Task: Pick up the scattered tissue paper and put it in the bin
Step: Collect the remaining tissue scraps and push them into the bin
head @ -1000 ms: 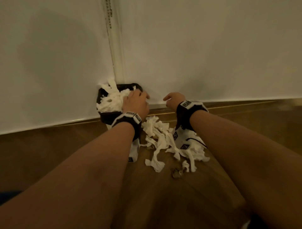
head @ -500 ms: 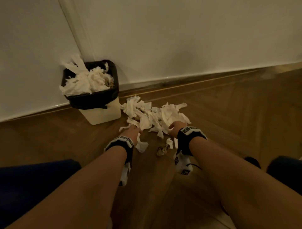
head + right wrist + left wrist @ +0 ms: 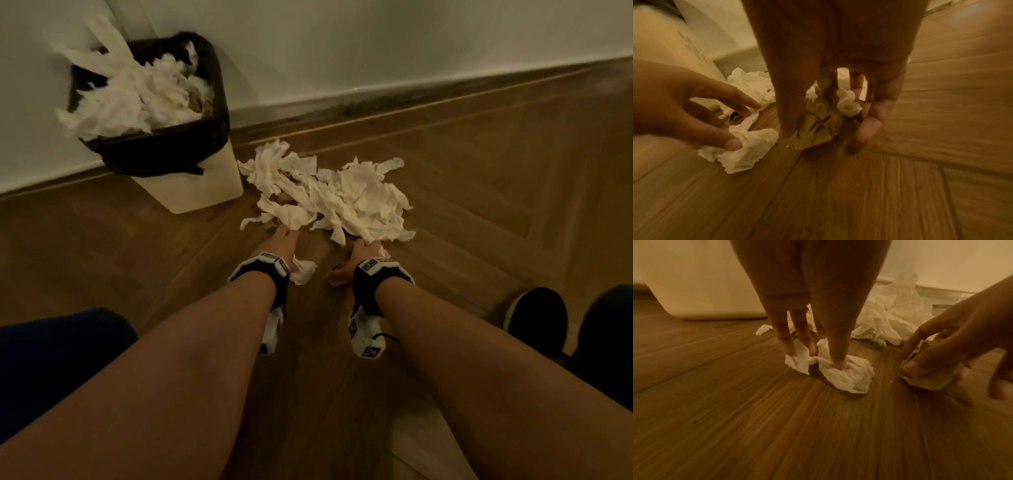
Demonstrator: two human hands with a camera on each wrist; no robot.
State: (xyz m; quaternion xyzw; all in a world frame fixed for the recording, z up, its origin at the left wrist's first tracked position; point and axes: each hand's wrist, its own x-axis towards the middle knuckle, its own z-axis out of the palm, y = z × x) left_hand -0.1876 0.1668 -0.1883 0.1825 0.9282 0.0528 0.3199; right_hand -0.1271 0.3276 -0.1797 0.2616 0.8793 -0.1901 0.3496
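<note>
A white bin (image 3: 191, 192) with a black liner stands against the wall, heaped with white tissue (image 3: 137, 99). To its right, a pile of scattered tissue (image 3: 342, 198) lies on the wooden floor. At the pile's near edge, my left hand (image 3: 282, 240) pinches a small white tissue piece (image 3: 846, 378) between thumb and fingers, low on the floor. Beside it, my right hand (image 3: 359, 255) curls its thumb and fingers round a brown crumpled paper wad (image 3: 818, 123). The white piece (image 3: 748, 151) and the wad almost touch.
White walls meet in the corner behind the bin, with a skirting board (image 3: 376, 99) along the floor. My knee in dark blue (image 3: 51, 359) is at lower left, and a black shoe (image 3: 537, 318) at right. Bare wooden floor (image 3: 496, 205) extends right of the pile.
A second ago my left hand was pressing tissue into the bin. Both hands have dropped to the near edge of the floor pile, and their fingers have closed on the pieces.
</note>
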